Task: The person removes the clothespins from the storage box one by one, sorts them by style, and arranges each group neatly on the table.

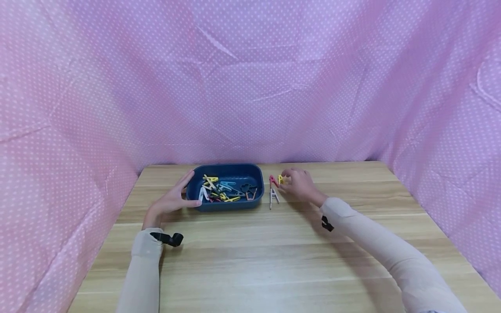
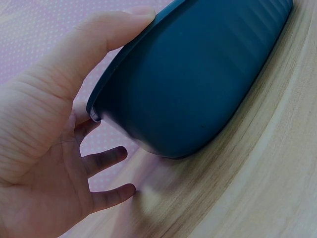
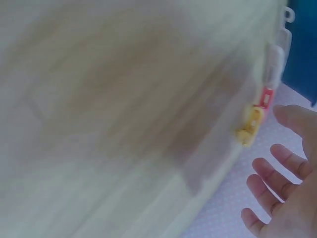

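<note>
- Touched a dark-blue oblong plastic tub at its rim with the left hand spread wide.
- Held the right hand loosely bent, apparently empty, beside a small yellow plastic clip on the wood-grain table, right of the tub.
- Judged the clip light, stiff, springy; best pinched at its handles.

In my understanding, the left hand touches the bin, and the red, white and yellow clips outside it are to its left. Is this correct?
Not the side: the head view shows the red clip, white clip and yellow clip to the right of the bin. The left hand does touch it.
</note>
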A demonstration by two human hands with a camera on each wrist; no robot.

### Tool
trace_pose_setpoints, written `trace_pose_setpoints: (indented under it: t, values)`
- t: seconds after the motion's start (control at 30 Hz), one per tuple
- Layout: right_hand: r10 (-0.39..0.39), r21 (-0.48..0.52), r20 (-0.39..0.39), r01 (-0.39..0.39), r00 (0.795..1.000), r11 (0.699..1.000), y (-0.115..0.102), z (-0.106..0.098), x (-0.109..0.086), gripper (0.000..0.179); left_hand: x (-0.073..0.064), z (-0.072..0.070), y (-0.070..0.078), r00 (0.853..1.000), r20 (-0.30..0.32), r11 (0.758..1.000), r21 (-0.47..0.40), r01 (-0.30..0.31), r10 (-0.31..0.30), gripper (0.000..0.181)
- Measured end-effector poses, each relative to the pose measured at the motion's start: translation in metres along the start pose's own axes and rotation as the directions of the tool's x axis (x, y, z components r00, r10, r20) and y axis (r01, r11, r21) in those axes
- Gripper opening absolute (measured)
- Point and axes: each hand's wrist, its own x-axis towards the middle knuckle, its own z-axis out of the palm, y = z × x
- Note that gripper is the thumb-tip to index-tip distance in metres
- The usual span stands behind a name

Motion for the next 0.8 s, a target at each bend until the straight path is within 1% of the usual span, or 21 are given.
trace_pose_setpoints:
  t: [0.1,0.23,0.37,0.47,0.53,0.6,0.63,0.73,0.8]
  values:
    - [-0.002,0.064,0.004,0.001,1.000,0.998,-0.007,-0.005,0.007,0.034,0.000,-0.001,0.000,1.000,0.004,1.000,-0.003,0.005,-0.005,0.113]
    - [-0.056,0.159,-0.032,0.061,0.998,0.985,-0.021,-0.010,0.017,0.034,-0.001,-0.002,0.000,1.000,-0.003,1.000,-0.009,0.014,-0.014,0.112]
    - [-0.111,0.235,-0.057,0.122,0.992,0.964,-0.036,-0.013,0.025,0.032,-0.001,-0.003,0.002,1.000,-0.010,1.000,0.002,0.007,-0.007,0.112]
    - [-0.124,0.309,-0.041,0.131,0.991,0.942,-0.048,-0.013,0.028,0.033,-0.002,-0.003,0.002,1.000,-0.011,1.000,0.011,0.000,0.000,0.113]
    - [-0.141,0.341,-0.035,0.145,0.989,0.929,-0.056,-0.011,0.029,0.035,-0.002,-0.002,0.002,1.000,-0.010,1.000,0.006,-0.002,0.002,0.113]
    - [-0.168,0.352,-0.041,0.172,0.985,0.920,-0.063,-0.008,0.030,0.036,-0.002,-0.001,0.002,1.000,-0.009,1.000,-0.003,-0.001,0.001,0.112]
    - [-0.189,0.342,-0.049,0.194,0.981,0.920,-0.067,-0.006,0.031,0.035,-0.002,0.000,0.002,1.000,-0.009,1.000,-0.008,-0.004,0.004,0.112]
    - [-0.248,0.263,-0.080,0.260,0.966,0.929,-0.077,0.000,0.034,0.034,-0.002,0.001,0.002,1.000,-0.009,1.000,-0.014,-0.006,0.006,0.111]
    - [-0.267,0.214,-0.087,0.280,0.960,0.936,-0.083,0.003,0.036,0.033,-0.001,0.001,0.002,1.000,-0.009,1.000,-0.009,-0.012,0.012,0.111]
